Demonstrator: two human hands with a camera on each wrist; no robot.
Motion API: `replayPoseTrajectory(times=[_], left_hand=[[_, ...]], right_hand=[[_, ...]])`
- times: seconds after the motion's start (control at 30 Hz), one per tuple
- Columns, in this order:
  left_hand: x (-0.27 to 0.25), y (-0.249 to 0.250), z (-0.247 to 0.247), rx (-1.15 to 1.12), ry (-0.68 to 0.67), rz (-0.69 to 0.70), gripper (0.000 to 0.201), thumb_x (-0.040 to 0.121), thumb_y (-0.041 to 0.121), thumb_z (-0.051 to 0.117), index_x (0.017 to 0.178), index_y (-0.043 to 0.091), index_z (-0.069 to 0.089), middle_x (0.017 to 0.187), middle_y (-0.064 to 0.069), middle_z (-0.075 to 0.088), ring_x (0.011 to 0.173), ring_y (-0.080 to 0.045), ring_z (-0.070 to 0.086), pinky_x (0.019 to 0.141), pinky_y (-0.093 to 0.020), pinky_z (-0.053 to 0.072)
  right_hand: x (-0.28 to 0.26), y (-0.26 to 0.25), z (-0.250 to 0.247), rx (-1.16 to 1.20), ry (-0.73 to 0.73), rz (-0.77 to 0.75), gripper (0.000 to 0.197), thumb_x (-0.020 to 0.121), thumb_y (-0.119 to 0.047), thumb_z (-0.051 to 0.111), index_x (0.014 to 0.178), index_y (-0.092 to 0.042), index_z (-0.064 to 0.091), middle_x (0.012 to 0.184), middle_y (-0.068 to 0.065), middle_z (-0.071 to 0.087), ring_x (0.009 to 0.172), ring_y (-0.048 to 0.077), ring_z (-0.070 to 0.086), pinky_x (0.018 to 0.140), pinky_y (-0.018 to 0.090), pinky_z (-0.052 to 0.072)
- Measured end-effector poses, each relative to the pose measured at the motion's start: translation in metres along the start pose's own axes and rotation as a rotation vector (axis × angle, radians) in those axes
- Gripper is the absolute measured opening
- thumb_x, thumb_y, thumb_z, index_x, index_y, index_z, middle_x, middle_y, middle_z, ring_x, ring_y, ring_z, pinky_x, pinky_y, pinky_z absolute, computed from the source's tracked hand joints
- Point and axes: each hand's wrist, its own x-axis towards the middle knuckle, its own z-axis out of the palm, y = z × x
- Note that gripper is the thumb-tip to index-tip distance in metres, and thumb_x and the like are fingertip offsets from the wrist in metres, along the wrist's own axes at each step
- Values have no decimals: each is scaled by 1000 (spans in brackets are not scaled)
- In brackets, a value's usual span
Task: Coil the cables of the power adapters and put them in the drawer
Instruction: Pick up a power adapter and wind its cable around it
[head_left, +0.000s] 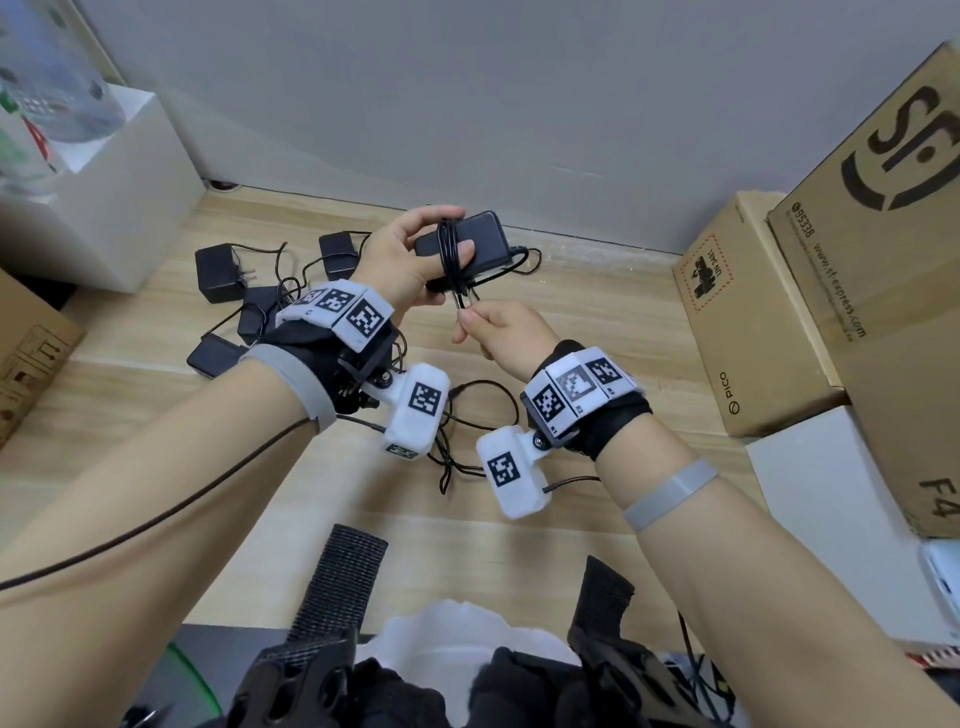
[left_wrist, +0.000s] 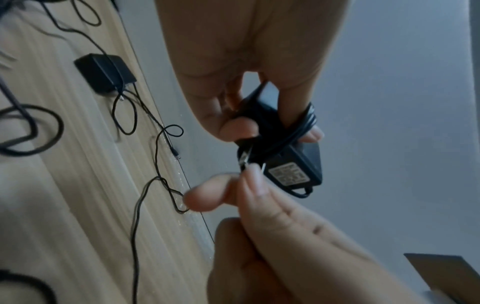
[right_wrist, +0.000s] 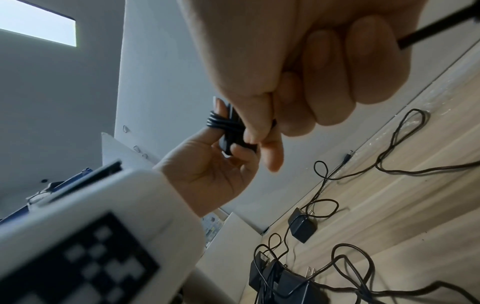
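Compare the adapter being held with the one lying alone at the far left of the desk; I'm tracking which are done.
The held adapter is off the desk, gripped by the left hand; the far-left adapter lies on the desk. The held one's cable is wound round its body, the right hand pinching its end; the far-left one's trails loose. Both are black.

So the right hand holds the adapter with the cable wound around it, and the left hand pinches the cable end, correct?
Hands are swapped. In the head view the left hand holds the adapter with the cable wound around it, and the right hand pinches the cable end.
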Motion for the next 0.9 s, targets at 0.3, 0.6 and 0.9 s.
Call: replayPoseTrajectory(times=[0.3, 0.6, 0.9], left_hand=[[2, -6, -6, 257, 16, 47, 36, 77, 14, 73, 106, 31, 61, 98, 11, 60, 65, -7, 59, 47, -20, 46], [1, -18, -8, 333, 10, 2, 36, 77, 17, 74, 109, 30, 62, 104, 1, 58, 60, -8, 56, 42, -15, 44], [0, -19, -3, 212, -21, -85, 42, 84, 14, 66, 121, 32, 58, 104, 0, 61, 68, -13, 57, 48, -18, 46]], right_hand=[[-4, -1, -1, -25, 127, -75, 19, 92, -25, 51, 89, -19, 69, 70, -11, 55, 76, 11, 53, 77, 31, 42], [-2, -9, -20, 619, 219, -109, 23, 83, 7, 59, 76, -15, 59, 51, -8, 65, 49, 1, 61, 49, 12, 43], [5, -10, -22, 704, 263, -71, 22, 96, -13, 45, 78, -20, 55, 61, -10, 66, 59, -1, 63, 56, 13, 46]])
